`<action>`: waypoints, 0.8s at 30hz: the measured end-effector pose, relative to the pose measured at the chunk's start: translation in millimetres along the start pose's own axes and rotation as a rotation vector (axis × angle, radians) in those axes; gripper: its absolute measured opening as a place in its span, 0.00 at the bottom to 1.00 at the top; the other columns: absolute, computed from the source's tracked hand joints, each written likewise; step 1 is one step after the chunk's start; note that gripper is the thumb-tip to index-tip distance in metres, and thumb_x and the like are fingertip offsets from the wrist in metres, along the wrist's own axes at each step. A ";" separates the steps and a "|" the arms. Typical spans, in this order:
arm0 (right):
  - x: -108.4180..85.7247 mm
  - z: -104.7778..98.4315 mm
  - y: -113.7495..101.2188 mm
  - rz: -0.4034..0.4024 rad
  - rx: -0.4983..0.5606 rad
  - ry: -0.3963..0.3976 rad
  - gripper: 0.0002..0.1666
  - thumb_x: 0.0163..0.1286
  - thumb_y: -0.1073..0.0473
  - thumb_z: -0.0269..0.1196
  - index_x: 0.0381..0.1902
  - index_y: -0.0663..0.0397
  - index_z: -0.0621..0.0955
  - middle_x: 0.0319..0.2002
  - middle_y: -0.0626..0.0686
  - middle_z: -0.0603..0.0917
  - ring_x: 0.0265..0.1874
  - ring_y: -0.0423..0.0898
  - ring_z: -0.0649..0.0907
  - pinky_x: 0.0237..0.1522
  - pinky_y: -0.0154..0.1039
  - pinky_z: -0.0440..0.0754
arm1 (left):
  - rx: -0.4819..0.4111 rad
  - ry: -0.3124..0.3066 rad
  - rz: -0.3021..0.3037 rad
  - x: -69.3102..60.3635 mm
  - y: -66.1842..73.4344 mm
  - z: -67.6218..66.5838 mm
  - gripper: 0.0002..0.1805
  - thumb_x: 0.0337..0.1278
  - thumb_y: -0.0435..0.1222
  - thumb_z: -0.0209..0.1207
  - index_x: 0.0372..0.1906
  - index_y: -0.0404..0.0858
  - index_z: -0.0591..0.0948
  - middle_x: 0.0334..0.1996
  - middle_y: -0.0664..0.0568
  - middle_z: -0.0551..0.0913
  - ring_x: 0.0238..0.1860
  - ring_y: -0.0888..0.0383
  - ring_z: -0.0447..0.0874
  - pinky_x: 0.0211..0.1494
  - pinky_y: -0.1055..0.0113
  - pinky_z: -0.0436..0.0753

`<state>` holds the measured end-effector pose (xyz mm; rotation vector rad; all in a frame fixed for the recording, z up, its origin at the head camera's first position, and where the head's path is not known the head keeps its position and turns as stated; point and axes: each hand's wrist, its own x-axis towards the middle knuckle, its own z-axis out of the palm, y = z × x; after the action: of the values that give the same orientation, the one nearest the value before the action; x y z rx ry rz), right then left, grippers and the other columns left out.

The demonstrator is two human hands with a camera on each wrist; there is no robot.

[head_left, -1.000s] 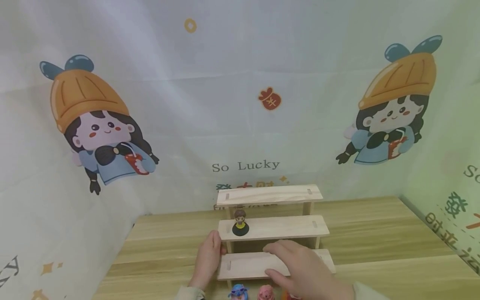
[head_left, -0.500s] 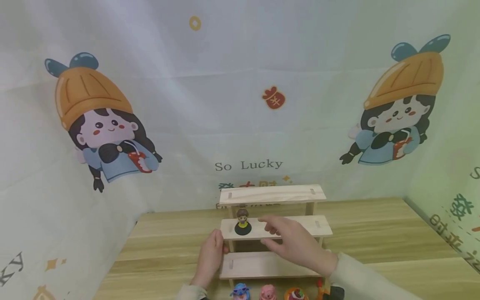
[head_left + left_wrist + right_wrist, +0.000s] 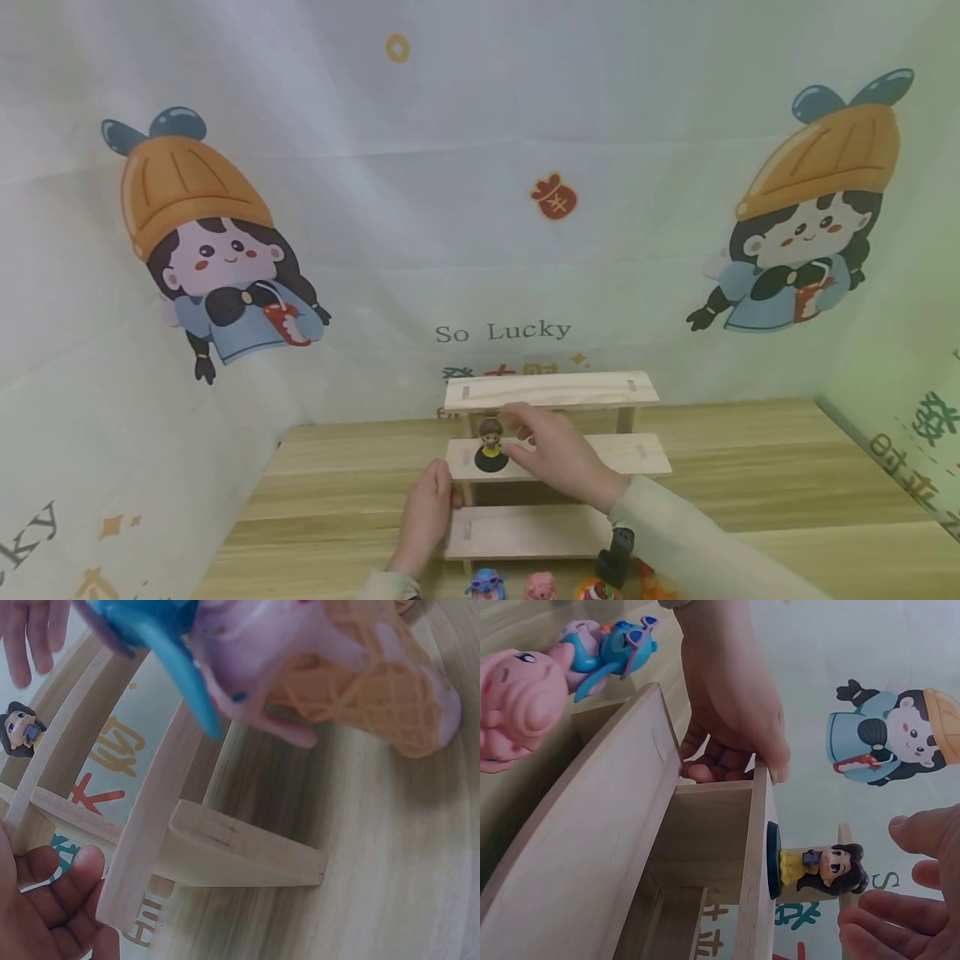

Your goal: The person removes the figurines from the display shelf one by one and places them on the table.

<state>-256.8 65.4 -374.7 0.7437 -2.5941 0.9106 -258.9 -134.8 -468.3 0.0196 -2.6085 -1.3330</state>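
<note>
On the left part of the middle tier point(image 3: 615, 454) of a three-tier wooden display stand point(image 3: 555, 389) stands a small figurine point(image 3: 491, 442) with dark hair, a yellow dress and a round dark base. My left hand point(image 3: 423, 517) holds the left end of that tier. The right wrist view shows this hand's thumb point(image 3: 779, 761) on top and its fingers curled below. My right hand point(image 3: 558, 454) is just right of the figurine, thumb and fingers spread and apart from it in the right wrist view. Its open palm point(image 3: 922, 900) faces the figurine's head.
Several toy figures stand before the lowest tier point(image 3: 536, 533): a blue one point(image 3: 486, 583) with sunglasses on an ice-cream cone point(image 3: 360, 690), a pink one point(image 3: 540, 586) and an orange one point(image 3: 597, 590). A printed cloth point(image 3: 480, 208) hangs behind the wood-grain table point(image 3: 337, 483).
My right hand has moved up and left, from over the lowest tier to beside the figurine. My left hand keeps its hold on the stand. The view has shifted slightly.
</note>
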 end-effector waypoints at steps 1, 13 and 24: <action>2.2 1.7 0.2 0.012 0.006 -0.007 0.28 0.62 0.57 0.66 0.59 0.53 0.75 0.46 0.54 0.85 0.38 0.45 0.84 0.40 0.41 0.81 | 0.003 0.003 0.000 0.0 -0.2 0.0 0.22 0.75 0.45 0.34 0.26 0.40 0.70 0.17 0.54 0.77 0.19 0.60 0.69 0.27 0.66 0.69; 17.5 22.8 4.3 0.074 0.038 -0.024 0.32 0.63 0.56 0.66 0.64 0.55 0.72 0.49 0.57 0.83 0.39 0.48 0.84 0.39 0.42 0.82 | -0.005 -0.011 -0.010 -1.1 0.5 -0.2 0.21 0.75 0.44 0.35 0.26 0.41 0.69 0.17 0.55 0.76 0.20 0.59 0.69 0.27 0.65 0.69; 23.1 31.4 6.5 0.068 0.075 -0.010 0.30 0.65 0.57 0.64 0.63 0.56 0.72 0.49 0.55 0.84 0.42 0.47 0.84 0.44 0.42 0.82 | 0.000 -0.022 -0.015 0.4 -0.8 0.0 0.19 0.75 0.43 0.36 0.27 0.41 0.70 0.18 0.55 0.76 0.20 0.59 0.69 0.27 0.65 0.70</action>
<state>-282.7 40.9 -391.8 0.6853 -2.6212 1.0312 -259.3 -135.3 -468.9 0.0244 -2.6315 -1.3458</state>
